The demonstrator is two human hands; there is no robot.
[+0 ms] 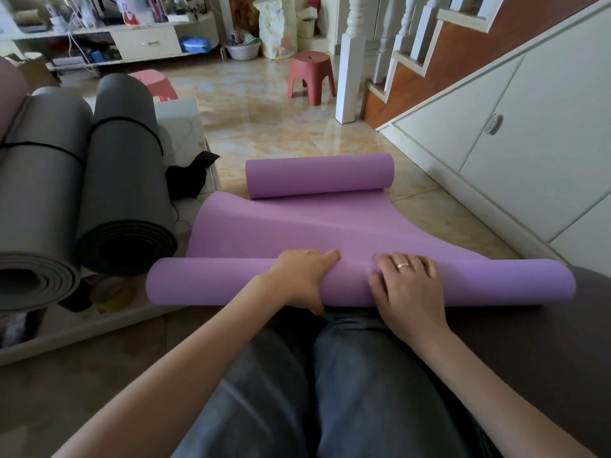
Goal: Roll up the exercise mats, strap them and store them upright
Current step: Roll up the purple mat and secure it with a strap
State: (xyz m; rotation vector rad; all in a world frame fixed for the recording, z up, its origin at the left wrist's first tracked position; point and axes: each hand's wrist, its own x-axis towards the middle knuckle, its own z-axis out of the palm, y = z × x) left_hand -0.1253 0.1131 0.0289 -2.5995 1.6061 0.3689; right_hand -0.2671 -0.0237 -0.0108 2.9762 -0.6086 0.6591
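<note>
Bare forearms without sleeves, dark grey-blue trousers (347, 391), a pale ring (402, 265) on one right-hand finger.

home, living room | tiled floor (264, 104) | staircase (413, 54) with white balusters | cluttered TV shelf (109, 31) | plastic stool (310, 77)
</note>
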